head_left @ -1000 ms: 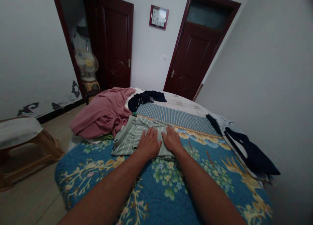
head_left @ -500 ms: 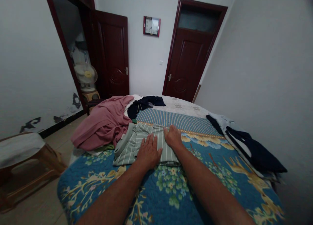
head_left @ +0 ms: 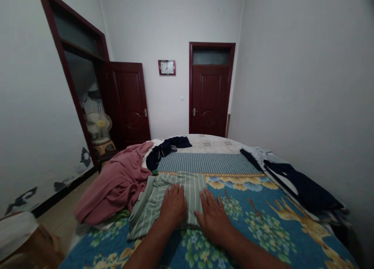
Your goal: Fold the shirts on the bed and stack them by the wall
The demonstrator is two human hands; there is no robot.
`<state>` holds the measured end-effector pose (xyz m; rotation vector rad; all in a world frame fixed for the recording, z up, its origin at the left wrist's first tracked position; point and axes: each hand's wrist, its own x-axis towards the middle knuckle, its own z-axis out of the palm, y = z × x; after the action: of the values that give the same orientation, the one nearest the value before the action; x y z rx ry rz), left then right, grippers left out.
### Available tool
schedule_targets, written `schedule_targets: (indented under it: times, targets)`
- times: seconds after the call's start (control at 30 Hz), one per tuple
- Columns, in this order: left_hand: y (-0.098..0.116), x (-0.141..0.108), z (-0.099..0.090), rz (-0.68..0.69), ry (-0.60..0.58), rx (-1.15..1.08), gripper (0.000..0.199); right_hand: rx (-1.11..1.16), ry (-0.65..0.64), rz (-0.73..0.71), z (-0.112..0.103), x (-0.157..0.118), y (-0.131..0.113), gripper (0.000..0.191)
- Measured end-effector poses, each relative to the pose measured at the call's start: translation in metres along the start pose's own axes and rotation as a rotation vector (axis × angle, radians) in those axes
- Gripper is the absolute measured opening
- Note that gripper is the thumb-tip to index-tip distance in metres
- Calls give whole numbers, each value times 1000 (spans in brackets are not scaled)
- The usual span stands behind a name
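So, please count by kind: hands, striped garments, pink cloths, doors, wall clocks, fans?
Left hand, right hand: 2
Green striped garment: 1
Pink cloth: 1
Open door, closed door: 2
Wall clock: 1
Fan: 1
Total: 8

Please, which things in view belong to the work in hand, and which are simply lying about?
In the work:
- striped green garment, at the left hand and right hand
- flowered quilt beneath

Lying about:
- pink cloth
- dark garment behind it
- clothes pile, right side
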<state>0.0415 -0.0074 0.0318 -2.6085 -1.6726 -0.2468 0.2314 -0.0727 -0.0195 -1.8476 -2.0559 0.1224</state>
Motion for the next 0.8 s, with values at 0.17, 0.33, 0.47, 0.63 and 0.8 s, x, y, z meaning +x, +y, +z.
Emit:
schedule_targets:
  times: [0.17, 0.33, 0.47, 0.63, 0.8]
  targets:
    - [10, 35, 9, 54, 50, -10, 60, 48, -19, 24, -8, 1, -6, 76]
    - [3, 64, 22, -7, 47, 0, 69, 76, -30, 31, -10, 1, -7, 77]
    - [-7, 76, 20, -35, 31, -12, 70, 98, -25, 20, -9, 0, -4, 78]
    - [-8, 61, 23, -9, 164, 24, 68, 92, -22, 32, -11, 1, -5, 77]
    - [-17, 9, 27, 108, 166, 41, 66, 80, -32, 18, -15, 1, -7, 79]
